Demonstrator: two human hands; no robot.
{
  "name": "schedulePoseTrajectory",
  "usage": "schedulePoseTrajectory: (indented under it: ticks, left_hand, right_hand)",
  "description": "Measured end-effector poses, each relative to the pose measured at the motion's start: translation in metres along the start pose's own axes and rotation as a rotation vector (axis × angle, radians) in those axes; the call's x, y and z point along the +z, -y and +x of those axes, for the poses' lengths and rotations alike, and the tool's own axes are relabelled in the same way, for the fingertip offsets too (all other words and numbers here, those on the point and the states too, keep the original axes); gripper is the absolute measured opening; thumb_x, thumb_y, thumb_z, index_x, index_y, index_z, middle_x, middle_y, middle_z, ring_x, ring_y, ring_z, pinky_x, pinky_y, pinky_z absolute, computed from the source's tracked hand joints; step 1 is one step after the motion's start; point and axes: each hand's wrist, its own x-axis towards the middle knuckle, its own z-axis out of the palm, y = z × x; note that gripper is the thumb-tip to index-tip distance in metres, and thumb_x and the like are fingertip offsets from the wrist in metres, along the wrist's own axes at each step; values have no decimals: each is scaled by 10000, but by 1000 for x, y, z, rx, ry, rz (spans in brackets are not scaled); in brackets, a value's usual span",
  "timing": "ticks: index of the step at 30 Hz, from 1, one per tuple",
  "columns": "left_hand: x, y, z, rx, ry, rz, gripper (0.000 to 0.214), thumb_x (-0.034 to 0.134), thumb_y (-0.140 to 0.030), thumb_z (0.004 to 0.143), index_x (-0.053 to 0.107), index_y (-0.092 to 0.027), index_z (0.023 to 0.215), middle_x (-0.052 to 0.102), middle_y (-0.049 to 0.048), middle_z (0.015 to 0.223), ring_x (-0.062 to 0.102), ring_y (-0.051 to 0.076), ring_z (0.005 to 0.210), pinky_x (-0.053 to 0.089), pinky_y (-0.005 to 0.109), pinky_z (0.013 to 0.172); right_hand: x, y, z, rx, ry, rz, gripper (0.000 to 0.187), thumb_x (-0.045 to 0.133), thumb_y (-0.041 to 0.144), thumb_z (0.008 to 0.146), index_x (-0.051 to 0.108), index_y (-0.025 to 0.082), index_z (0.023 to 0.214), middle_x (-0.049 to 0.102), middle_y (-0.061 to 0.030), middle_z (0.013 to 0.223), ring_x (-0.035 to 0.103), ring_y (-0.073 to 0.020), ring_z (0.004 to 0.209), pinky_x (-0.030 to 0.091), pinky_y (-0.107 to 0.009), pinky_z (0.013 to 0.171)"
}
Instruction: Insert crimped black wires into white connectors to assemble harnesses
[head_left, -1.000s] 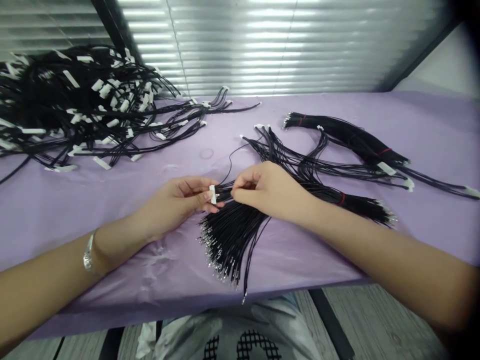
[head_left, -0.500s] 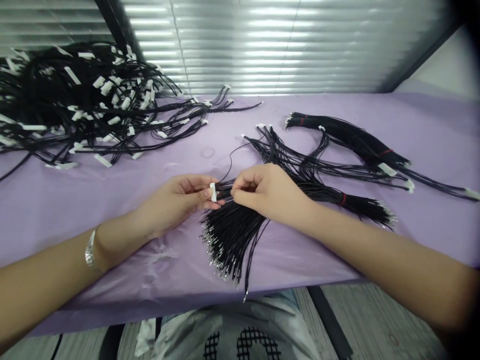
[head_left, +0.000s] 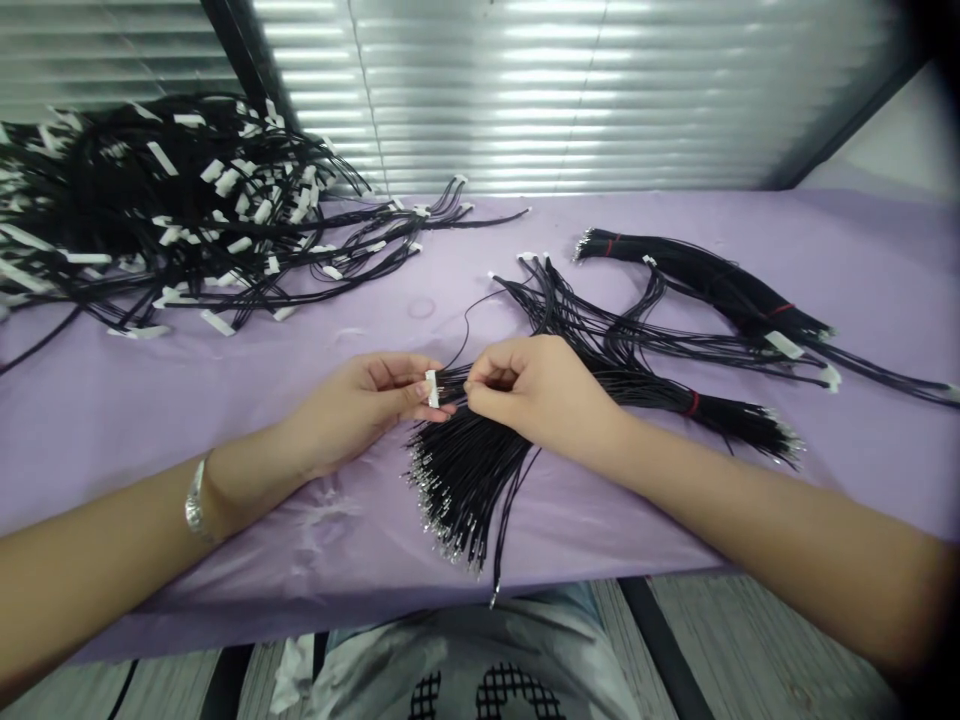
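Note:
Between thumb and fingers, my left hand (head_left: 382,400) holds a small white connector (head_left: 432,388) with several black wires running out of its right side. Close by on the right, my right hand (head_left: 529,385) pinches a thin black wire, its tip facing the connector; the fingers hide most of it. Under and beside my right hand lies a fanned bundle of black wires (head_left: 472,470) with bare metal terminals at the near end. A red tie (head_left: 692,403) binds that bundle farther right.
A large heap of black cables (head_left: 150,210) with white connectors fills the back left. Another tied wire bundle (head_left: 690,265) lies at the back right, with loose connector-ended cables (head_left: 675,340) in front. Window blinds (head_left: 487,90) rise behind the purple-covered table (head_left: 262,390).
The whole view has shifted slightly. Both hands keep nearly the same pose, my left on the connector and my right pinching at the wires beside it.

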Motion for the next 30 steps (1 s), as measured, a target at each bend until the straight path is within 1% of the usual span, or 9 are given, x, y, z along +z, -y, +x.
schedulePoseTrajectory:
  ticks: [5, 8, 14, 20, 23, 26, 30]
  left_hand:
    - [-2, 2, 0, -21, 12, -28, 173, 726, -182, 742, 707, -133, 907, 713, 40, 862, 671, 113, 749, 543, 231, 774]
    - [-3, 2, 1, -11, 22, -55, 157, 726, -172, 743, 711, -134, 894, 713, 31, 842, 671, 107, 728, 547, 226, 764]
    - [-2, 1, 1, -8, 37, -67, 126, 731, -161, 732, 718, -140, 855, 711, 19, 806, 670, 107, 722, 551, 219, 753]
    - [0, 0, 0, -9, -5, -67, 135, 740, -156, 714, 715, -138, 845, 713, 29, 796, 674, 121, 714, 553, 235, 739]
    - [0, 0, 1, -2, 14, -82, 131, 748, -159, 704, 720, -137, 830, 714, 26, 792, 671, 114, 709, 555, 225, 733]
    - [-1, 1, 1, 8, 38, -84, 122, 742, -161, 715, 727, -147, 835, 717, 24, 802, 672, 109, 715, 557, 216, 738]
    - [-2, 0, 1, 3, 27, -64, 113, 723, -161, 736, 728, -143, 847, 719, 39, 823, 672, 116, 746, 556, 220, 755]
  right_hand:
    - [3, -3, 0, -1, 26, -8, 152, 565, 255, 723, 648, 135, 679, 615, 2, 610, 492, -73, 533, 318, -212, 510]
    - [3, -4, 1, -17, 20, -8, 165, 560, 260, 735, 660, 134, 698, 628, -3, 624, 504, -76, 541, 320, -214, 516]
    - [3, -3, 3, -23, -11, -12, 148, 546, 216, 723, 653, 130, 668, 600, 11, 578, 471, -68, 519, 311, -210, 507]
    - [3, -3, 1, -6, -29, -15, 156, 551, 228, 722, 655, 130, 659, 585, 14, 564, 451, -62, 508, 299, -209, 504]
    - [4, -4, 0, -14, -30, 1, 162, 551, 238, 728, 653, 129, 665, 588, 13, 576, 463, -65, 525, 307, -208, 513]
    - [4, -4, -1, -14, -26, 8, 157, 552, 235, 725, 653, 132, 666, 584, 17, 571, 460, -63, 521, 311, -205, 510]
    - [4, -3, 0, -8, -43, 18, 148, 555, 236, 723, 645, 132, 669, 577, 21, 570, 456, -63, 517, 312, -203, 502]
